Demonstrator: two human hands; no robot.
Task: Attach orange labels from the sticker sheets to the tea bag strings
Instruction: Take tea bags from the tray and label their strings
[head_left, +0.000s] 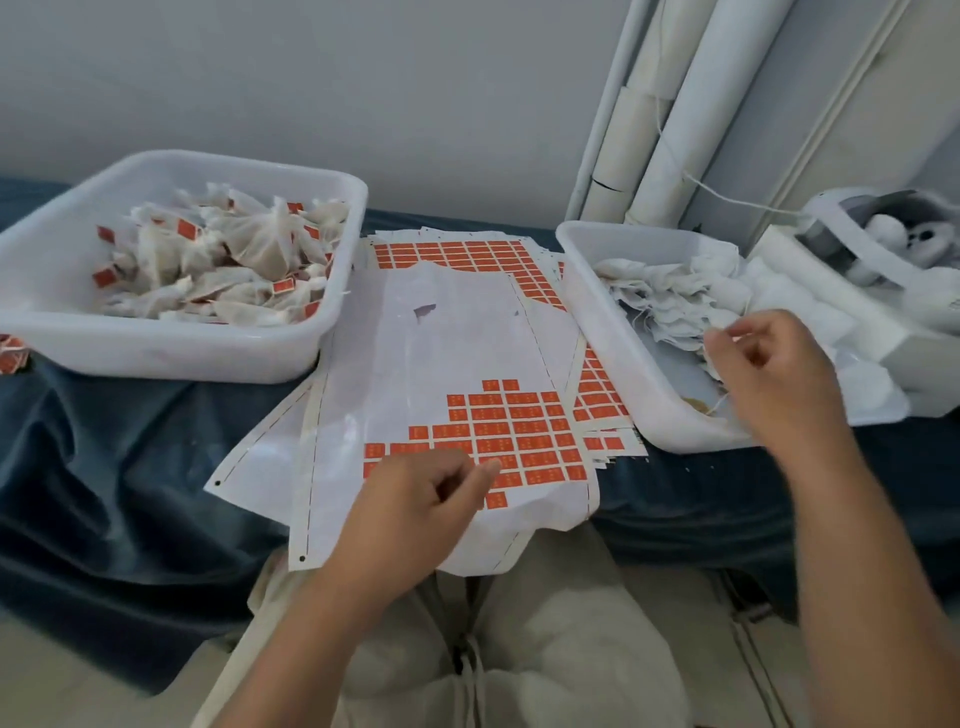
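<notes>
Across the middle of the frame, on a tabletop (130, 467) draped in dark blue cloth, lies a stack of white sticker sheets (436, 332), their near edge hanging over the tabletop's front. Orange labels (519, 431) remain in a stepped block at the lower right of the top sheet, and another band of them shows along the far edge of a sheet beneath; the rest of the top sheet is bare backing.

At the upper left of the frame stands a white plastic tub (171, 353) heaped with tea bags that already carry orange labels (228, 254). At the right stands a second white tub (613, 332), its near corner resting on the sheets, holding a loose pile of unlabelled tea bags (670, 296) with thin white strings.

The left hand (415, 499) rests at the lower centre on the top sheet, at the lower left edge of the orange block. Its grip is nearly closed, thumb and forefinger drawn together over the labels; whether a label is already lifted between them cannot be told.

The right hand (769, 364) hovers over the near end of the right tub, above the unlabelled pile. Its thumb and forefinger are pinched, the other fingers curled loosely, and a thin white string (719, 402) runs beside the palm; the hand is blurred, so I cannot tell if the pinch really has hold of it.
</notes>
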